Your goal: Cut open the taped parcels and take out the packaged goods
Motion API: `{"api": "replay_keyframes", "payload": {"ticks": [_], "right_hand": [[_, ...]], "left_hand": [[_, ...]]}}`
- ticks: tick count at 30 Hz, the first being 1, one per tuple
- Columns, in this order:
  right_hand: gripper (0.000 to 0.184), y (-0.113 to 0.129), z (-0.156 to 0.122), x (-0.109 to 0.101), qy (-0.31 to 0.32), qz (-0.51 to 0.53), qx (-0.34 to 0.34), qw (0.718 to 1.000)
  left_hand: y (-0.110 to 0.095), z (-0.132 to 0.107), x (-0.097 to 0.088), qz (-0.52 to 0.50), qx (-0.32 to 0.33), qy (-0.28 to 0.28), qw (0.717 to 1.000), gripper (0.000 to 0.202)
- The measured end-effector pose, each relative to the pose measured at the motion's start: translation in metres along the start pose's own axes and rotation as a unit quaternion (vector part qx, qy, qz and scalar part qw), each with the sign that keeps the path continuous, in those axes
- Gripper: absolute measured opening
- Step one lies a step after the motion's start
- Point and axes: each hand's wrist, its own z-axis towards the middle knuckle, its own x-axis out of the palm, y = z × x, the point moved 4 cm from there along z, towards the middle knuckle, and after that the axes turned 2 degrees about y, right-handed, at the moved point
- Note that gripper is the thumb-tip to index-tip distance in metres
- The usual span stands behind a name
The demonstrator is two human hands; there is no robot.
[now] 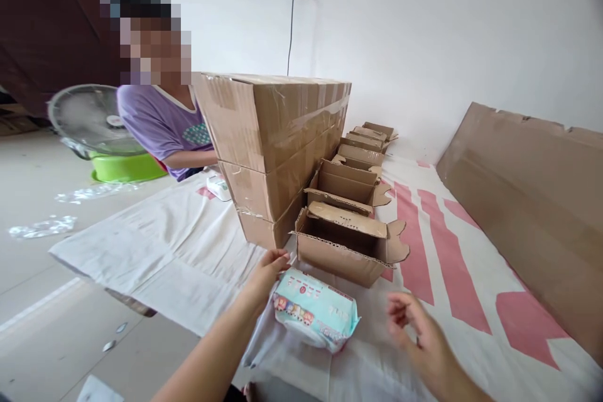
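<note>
A light-blue pack of wet wipes with a cartoon train printed on it lies on the cloth-covered table between my hands. My left hand is at the pack's far left corner, its fingers pressed together; what they hold, if anything, is hidden. To the right of the pack, apart from it, my right hand hovers with fingers loosely curled, thumb apart and nothing in it. Just beyond the pack stands an open cardboard box, its flaps raised.
More open boxes run in a row toward the wall. On their left rises a stack of taped cartons. Behind it sits a person in a purple shirt, near a white pack. A large cardboard sheet leans at right.
</note>
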Motion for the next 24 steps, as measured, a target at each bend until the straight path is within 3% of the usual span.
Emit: {"api": "replay_keyframes", "payload": {"ticks": [2,4,7,11,15,19,24], "right_hand": [[0.044,-0.014,-0.001,0.04,0.029,0.065,0.028,0.997],[0.059,-0.017,0.001,0.073,0.044,0.094,0.015,0.995],[0.066,-0.014,0.004,0.097,0.022,0.051,-0.043,0.998],[0.057,-0.019,0.003,0.103,-0.035,-0.001,-0.105,0.994],[0.05,-0.029,0.003,0.108,-0.078,-0.007,-0.148,0.986],[0.043,-0.033,0.005,0.108,-0.1,0.009,-0.152,0.983],[0.049,-0.032,0.007,0.105,-0.098,0.063,-0.14,0.983]], "left_hand": [[0.007,-0.009,0.016,-0.019,-0.02,0.004,1.0,0.03],[0.014,-0.014,0.028,-0.031,-0.026,0.0,0.999,0.029],[0.018,-0.015,0.035,-0.08,-0.016,0.004,0.997,0.026],[0.019,-0.015,0.034,-0.169,-0.009,0.021,0.985,0.029],[0.019,-0.015,0.034,-0.164,0.012,0.005,0.986,0.034],[0.018,-0.012,0.038,-0.177,0.034,-0.011,0.984,0.034],[0.016,-0.013,0.041,-0.183,0.035,-0.011,0.982,0.033]]}}
